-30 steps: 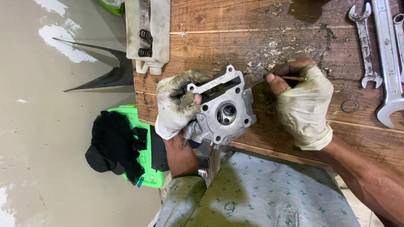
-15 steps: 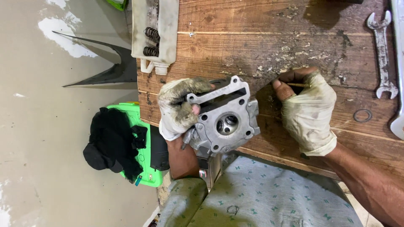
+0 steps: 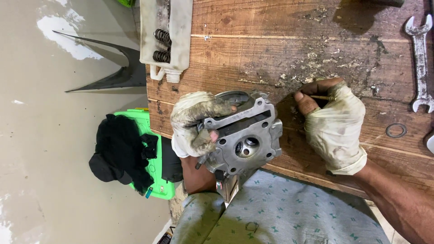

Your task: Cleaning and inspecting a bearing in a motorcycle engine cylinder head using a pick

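A grey metal engine cylinder head (image 3: 246, 133) stands tilted at the near edge of a worn wooden workbench (image 3: 271, 49). My left hand (image 3: 196, 122), in a dirty white fingerless glove, grips its left side. My right hand (image 3: 334, 126), gloved the same way, rests on the bench just right of the part and pinches a thin small stick-like piece (image 3: 318, 97) between thumb and fingers. The two hands are apart, with the cylinder head between them.
A white plastic container (image 3: 165, 36) holding coiled springs sits at the bench's far left. An open-end wrench (image 3: 420, 63) and a metal ring (image 3: 396, 130) lie at the right. A green box (image 3: 156, 180) with black cloth (image 3: 120, 151) stands on the floor at left.
The view has shifted, so the wrenches slide right and out of frame. My left hand has turned the cylinder head slightly; my right hand stays beside it with the thin piece.
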